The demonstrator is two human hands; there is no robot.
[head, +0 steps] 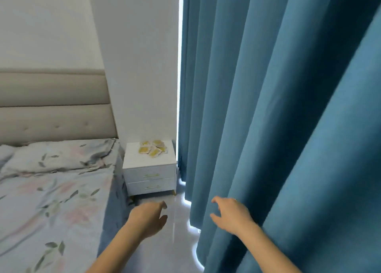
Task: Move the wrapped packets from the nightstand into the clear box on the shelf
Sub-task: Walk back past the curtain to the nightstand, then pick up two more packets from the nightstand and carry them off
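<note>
On my far left lay a bed (51,190) with floral sheets against a padded headboard (53,105). Just beside it stood the white nightstand (149,169), and the yellow wrapped packets (153,148) sat heaped on its top toward the back, well apart from both hands. My left hand (148,216) hung low over the pale floor (175,241), fingers loosely curled and holding nothing. My right hand (231,214) reached forward against the blue curtain (278,107), fingers spread and empty.
</note>
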